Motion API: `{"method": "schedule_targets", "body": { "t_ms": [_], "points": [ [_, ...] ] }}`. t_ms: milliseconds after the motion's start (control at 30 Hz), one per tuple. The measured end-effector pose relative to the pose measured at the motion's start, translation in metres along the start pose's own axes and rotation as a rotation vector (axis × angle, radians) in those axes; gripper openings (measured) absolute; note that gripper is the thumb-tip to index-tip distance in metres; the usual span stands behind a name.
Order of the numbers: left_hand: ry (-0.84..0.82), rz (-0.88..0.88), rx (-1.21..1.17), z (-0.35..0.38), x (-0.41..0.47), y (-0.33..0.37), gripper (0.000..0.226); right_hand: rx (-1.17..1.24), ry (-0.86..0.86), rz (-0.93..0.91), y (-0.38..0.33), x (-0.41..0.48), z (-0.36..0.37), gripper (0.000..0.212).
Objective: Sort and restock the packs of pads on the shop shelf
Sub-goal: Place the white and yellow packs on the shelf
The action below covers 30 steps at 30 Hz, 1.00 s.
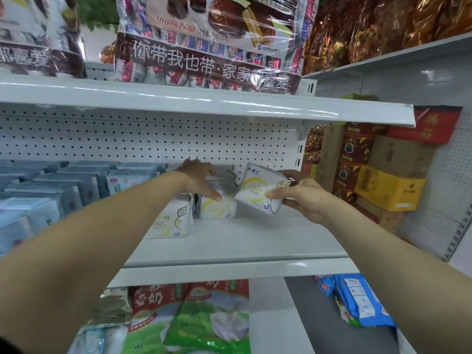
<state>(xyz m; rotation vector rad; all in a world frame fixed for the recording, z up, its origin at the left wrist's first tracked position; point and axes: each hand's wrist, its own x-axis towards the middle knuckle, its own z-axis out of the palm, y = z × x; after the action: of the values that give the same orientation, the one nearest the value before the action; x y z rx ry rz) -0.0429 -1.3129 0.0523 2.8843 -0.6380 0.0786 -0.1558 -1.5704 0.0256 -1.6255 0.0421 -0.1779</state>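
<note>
Fingers (277,194) of the right hand (304,198) are curled round one end of a small white soft-plastic pack of pads with a yellow swirl (256,189). The thumb lies on its printed front and the other fingers are behind it, so the pack hangs tilted in the air just above the bare right part of the white metal shelf (242,241).

Just left of it, the left hand (196,180) lies over the top of a matching white-and-yellow pack standing on the shelf (217,206). Its thumb is stretched straight down the pack's front. Whether the fingers arched over the top clasp the back cannot be told.

Such a pack is likely light and squashy, with a slick film that could slip from a loose pinch. A hold across a short end, thumb in front and fingers behind, looks sound. A hard squeeze would crease it.

The held pack is a plump, pillow-like rectangle with blue lettering at its upper corner and a small blue mark low down.

A taller white pack with yellow-green print (171,223) stands nearer the shelf's front, just left of the steadied one. Rows of pale blue-grey packs (51,185) fill the shelf's left side.

Behind all this runs the white pegboard back panel (153,141).
</note>
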Motion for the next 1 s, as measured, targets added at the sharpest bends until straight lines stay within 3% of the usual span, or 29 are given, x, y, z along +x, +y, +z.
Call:
{"method": "schedule_targets", "body": {
  "t_ms": [133, 400, 667, 1000],
  "points": [
    [0.099, -0.028, -0.122, -0.025, -0.016, -0.014, 0.073, -0.082, -0.102, 0.032, 0.0, -0.003, 0.02, 0.06],
    [0.229, -0.162, -0.17, -0.037, -0.05, -0.043, 0.071, -0.37, -0.219, -0.003, 0.012, -0.002, 0.07, 0.076],
    [0.269, -0.202, -0.195, -0.04, -0.083, -0.052, 0.063, -0.476, -0.134, -0.03, 0.025, -0.003, 0.087, 0.074],
    [0.281, -0.198, -0.231, -0.027, -0.109, -0.044, 0.063, -0.716, -0.038, -0.101, 0.004, -0.023, 0.095, 0.096]
  ]
}}
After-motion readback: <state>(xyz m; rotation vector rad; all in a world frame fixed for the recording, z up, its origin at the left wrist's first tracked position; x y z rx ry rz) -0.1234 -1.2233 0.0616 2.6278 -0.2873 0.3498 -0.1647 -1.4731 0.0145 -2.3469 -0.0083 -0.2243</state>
